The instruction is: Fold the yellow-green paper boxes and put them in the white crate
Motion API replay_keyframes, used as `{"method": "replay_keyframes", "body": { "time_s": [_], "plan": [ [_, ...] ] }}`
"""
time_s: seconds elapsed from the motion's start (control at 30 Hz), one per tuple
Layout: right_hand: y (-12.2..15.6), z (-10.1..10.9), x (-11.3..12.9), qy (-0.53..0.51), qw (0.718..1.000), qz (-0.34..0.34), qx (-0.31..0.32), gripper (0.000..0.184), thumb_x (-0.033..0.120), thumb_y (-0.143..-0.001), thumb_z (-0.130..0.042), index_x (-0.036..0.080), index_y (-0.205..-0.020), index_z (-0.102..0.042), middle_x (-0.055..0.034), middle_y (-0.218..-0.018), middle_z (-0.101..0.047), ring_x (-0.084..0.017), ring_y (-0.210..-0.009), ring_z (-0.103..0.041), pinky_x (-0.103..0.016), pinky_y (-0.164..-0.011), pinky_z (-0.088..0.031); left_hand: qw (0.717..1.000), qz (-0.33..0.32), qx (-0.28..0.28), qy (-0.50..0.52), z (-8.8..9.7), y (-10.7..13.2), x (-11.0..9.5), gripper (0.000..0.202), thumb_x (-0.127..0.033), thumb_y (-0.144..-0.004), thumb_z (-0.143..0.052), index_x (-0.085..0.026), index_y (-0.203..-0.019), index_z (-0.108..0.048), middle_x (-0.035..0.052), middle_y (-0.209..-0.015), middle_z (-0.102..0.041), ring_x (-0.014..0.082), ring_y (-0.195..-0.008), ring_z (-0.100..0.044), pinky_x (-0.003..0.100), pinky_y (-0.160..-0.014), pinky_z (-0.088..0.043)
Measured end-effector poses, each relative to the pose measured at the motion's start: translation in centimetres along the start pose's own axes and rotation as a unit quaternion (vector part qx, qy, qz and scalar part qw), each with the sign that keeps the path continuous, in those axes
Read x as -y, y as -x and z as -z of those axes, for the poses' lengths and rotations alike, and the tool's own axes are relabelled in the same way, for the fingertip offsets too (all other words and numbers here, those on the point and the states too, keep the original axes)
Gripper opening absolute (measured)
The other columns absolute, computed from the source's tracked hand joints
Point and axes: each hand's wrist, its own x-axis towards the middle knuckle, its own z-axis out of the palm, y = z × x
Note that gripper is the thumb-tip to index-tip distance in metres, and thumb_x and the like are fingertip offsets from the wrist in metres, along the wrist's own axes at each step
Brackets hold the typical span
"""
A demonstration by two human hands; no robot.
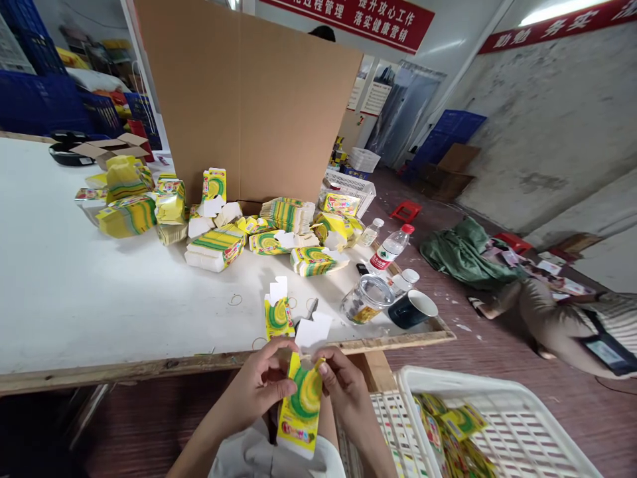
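bare left hand (263,380) and bare right hand (347,384) both in pinch grips, near side, just apart. bare left forearm (213,425) angles in from near left, bare right forearm (373,441) from near right. left thumb (279,392) points right, left index finger (279,345) arched on its far side. right thumb (328,377) tilts far-left, right index finger (331,354) bent. backs of both hands partly visible.

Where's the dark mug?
In the head view, the mug is at the right, near the front corner of the table, just right of the clear jar.
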Motion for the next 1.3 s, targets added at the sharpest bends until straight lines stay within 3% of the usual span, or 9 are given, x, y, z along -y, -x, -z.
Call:
{"method": "replay_keyframes", "body": {
  "time_s": [0.13,0.27,0.33,0.43,0.53,0.67,0.83,1.13,1.3],
  "plan": [
    [-0.1,-0.2,0.2,0.03,0.999,0.019,-0.027,0.031,0.044,-0.092,-0.059,0.02,-0.074,-0.064,-0.0019,-0.07,-0.062,-0.017,-0.067,-0.059,-0.025,-0.062,-0.048,1.0,0.007,0.001,0.006,-0.4,0.0,0.3,0.032,-0.028,-0.082,-0.075,-0.023,-0.105,-0.054,0.0015,-0.086,-0.07,0.0144,-0.071,-0.066,0.022,-0.064,-0.047],
    [-0.2,-0.5,0.1,-0.029,0.997,0.021,-0.067,0.029,0.04,-0.092,-0.062,0.023,-0.116,-0.062,-0.0051,-0.086,-0.071,-0.02,-0.077,-0.067,-0.029,-0.071,-0.054,1.0,-0.006,-0.025,0.004,-0.7,-0.3,0.6,0.069,-0.032,-0.083,-0.074,-0.027,-0.142,-0.037,0.0095,-0.103,-0.074,0.0224,-0.085,-0.071,0.032,-0.076,-0.053],
    [-0.2,-0.3,0.1,-0.024,0.997,0.026,-0.075,0.035,0.039,-0.092,-0.062,0.025,-0.124,-0.06,-0.0062,-0.094,-0.072,-0.021,-0.082,-0.068,-0.031,-0.076,-0.055,0.999,-0.013,-0.026,-0.013,-0.7,-0.4,0.8,0.069,-0.033,-0.084,-0.073,-0.025,-0.144,-0.041,0.0122,-0.111,-0.074,0.0259,-0.095,-0.071,0.036,-0.084,-0.054],
    [-0.1,0.5,0.6,0.053,0.993,0.068,-0.082,0.028,0.044,-0.093,-0.057,0.023,-0.101,-0.075,-0.0086,-0.098,-0.072,-0.025,-0.096,-0.066,-0.035,-0.085,-0.053,0.997,-0.032,-0.041,-0.054,-0.5,-0.7,1.0,0.05,-0.033,-0.086,-0.07,-0.022,-0.133,-0.058,0.0125,-0.114,-0.074,0.0279,-0.103,-0.069,0.036,-0.088,-0.054],
    [0.0,1.0,1.2,0.068,0.996,0.032,-0.046,0.037,0.048,-0.093,-0.055,0.02,-0.107,-0.074,-0.0057,-0.084,-0.069,-0.022,-0.08,-0.064,-0.032,-0.072,-0.052,0.994,-0.037,-0.068,-0.08,-0.5,-0.9,1.3,0.048,-0.033,-0.088,-0.068,-0.022,-0.134,-0.059,0.0123,-0.116,-0.075,0.0277,-0.102,-0.071,0.034,-0.082,-0.057],
    [-0.2,0.6,1.1,0.099,0.994,-0.053,-0.01,0.045,0.036,-0.083,-0.066,0.016,-0.122,-0.059,0.0056,-0.059,-0.056,-0.014,-0.052,-0.049,-0.024,-0.05,-0.038,0.991,-0.042,-0.068,-0.105,-0.9,-0.8,1.1,0.049,-0.032,-0.09,-0.064,-0.023,-0.137,-0.056,0.0139,-0.121,-0.073,0.028,-0.104,-0.07,0.034,-0.083,-0.058],
    [-0.7,-0.1,0.7,0.153,0.986,-0.047,-0.034,0.034,0.031,-0.082,-0.061,0.018,-0.111,-0.053,0.0096,-0.051,-0.049,-0.014,-0.047,-0.045,-0.023,-0.048,-0.032,0.995,-0.04,-0.037,-0.086,-1.1,-0.7,0.7,0.051,-0.032,-0.091,-0.062,-0.023,-0.14,-0.053,0.0136,-0.125,-0.071,0.0272,-0.109,-0.068,0.034,-0.09,-0.054],
    [-0.7,-1.1,0.2,0.252,0.966,-0.019,-0.057,0.037,0.028,-0.081,-0.062,0.021,-0.117,-0.061,0.0079,-0.05,-0.059,-0.016,-0.044,-0.055,-0.023,-0.048,-0.037,0.994,-0.028,-0.073,-0.075,-0.9,-1.1,1.2,0.054,-0.03,-0.086,-0.069,-0.019,-0.137,-0.056,0.014,-0.114,-0.076,0.0269,-0.1,-0.07,0.033,-0.084,-0.054],
    [-0.7,0.3,0.2,0.172,0.985,0.005,-0.032,0.034,0.041,-0.088,-0.063,0.019,-0.112,-0.07,0.0009,-0.063,-0.065,-0.015,-0.054,-0.058,-0.023,-0.051,-0.044,0.996,-0.017,-0.086,-0.035,-0.5,-1.1,1.1,0.053,-0.032,-0.081,-0.075,-0.019,-0.131,-0.061,0.0125,-0.107,-0.078,0.0272,-0.094,-0.072,0.034,-0.081,-0.056]
  ]
}}
